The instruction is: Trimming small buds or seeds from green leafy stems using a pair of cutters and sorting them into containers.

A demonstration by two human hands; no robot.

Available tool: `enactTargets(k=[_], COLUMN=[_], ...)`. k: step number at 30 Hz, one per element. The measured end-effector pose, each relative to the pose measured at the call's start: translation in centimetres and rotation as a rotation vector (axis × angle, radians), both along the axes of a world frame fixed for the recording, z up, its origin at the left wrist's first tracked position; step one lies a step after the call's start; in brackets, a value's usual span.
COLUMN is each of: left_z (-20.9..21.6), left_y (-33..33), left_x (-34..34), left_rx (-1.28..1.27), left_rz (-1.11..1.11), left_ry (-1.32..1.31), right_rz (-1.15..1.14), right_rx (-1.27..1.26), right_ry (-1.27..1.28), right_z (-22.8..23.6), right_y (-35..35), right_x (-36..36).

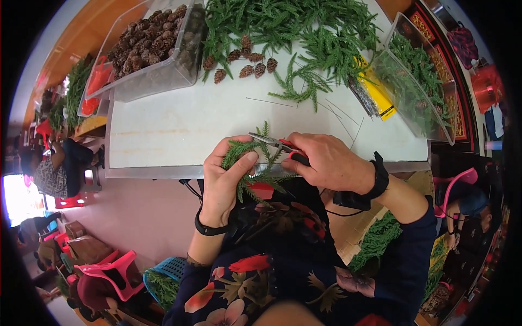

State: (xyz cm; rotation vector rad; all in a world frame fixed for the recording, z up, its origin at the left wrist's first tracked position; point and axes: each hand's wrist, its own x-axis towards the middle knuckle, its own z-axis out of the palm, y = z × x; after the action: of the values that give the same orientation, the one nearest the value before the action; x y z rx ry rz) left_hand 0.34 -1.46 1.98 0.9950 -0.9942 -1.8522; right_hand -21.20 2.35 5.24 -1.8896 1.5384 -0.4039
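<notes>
Close to the table's near edge, my left hand (222,173) pinches a bundle of artificial green pine sprigs (265,173), some of which hang below the fingers. My right hand (331,162) is wrapped round pliers (285,145) with red and black handles. Their metal jaws point left and lie across the sprigs beside my left fingertips. Whether the jaws grip a wire cannot be made out. Several thin wires (342,117) lie loose on the white tabletop (179,125) beyond my hands. Small brown pine cones (246,71) are scattered farther back.
A clear bin of pine cones (147,41) stands far left. Green sprigs (304,27) are heaped at the back. At right are a yellow packet (378,95) and a clear bin of sprigs (416,81). A blue basket (166,267) and pink stool (117,274) are lower left; other people sit around.
</notes>
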Motion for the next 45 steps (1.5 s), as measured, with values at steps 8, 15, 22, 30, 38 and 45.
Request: enactTargets(k=[8, 15, 22, 30, 38, 45], left_z=[0.1, -0.2, -0.6, -0.6, -1.3, -1.6], left_y=[0.2, 0.4, 0.6, 0.2, 0.0, -0.1], left_x=[0.0, -0.4, -0.7, -0.8, -0.3, -0.2], left_rx=[0.023, -0.035, -0.199, 0.076, 0.100, 0.095], left_rz=[-0.042, -0.074, -0.092, -0.060, -0.086, -0.146], left_ry=[-0.018, -0.101, -0.279, 0.046, 0.087, 0.057], right_rz=[0.013, 0.033, 0.059, 0.064, 0.050, 0.022], right_rx=[0.006, 0.014, 0.020, 0.140, -0.069, -0.061], right_ry=[-0.016, 0.041, 0.121, -0.059, 0.076, 0.105], right_z=[0.0, 1.1, 1.3, 0.7, 0.3, 0.3], right_y=[-0.2, -0.2, -0.7, -0.2, 0.2, 0.4], right_x=[-0.2, -0.8, -1.1, -1.6, -1.5, -1.5])
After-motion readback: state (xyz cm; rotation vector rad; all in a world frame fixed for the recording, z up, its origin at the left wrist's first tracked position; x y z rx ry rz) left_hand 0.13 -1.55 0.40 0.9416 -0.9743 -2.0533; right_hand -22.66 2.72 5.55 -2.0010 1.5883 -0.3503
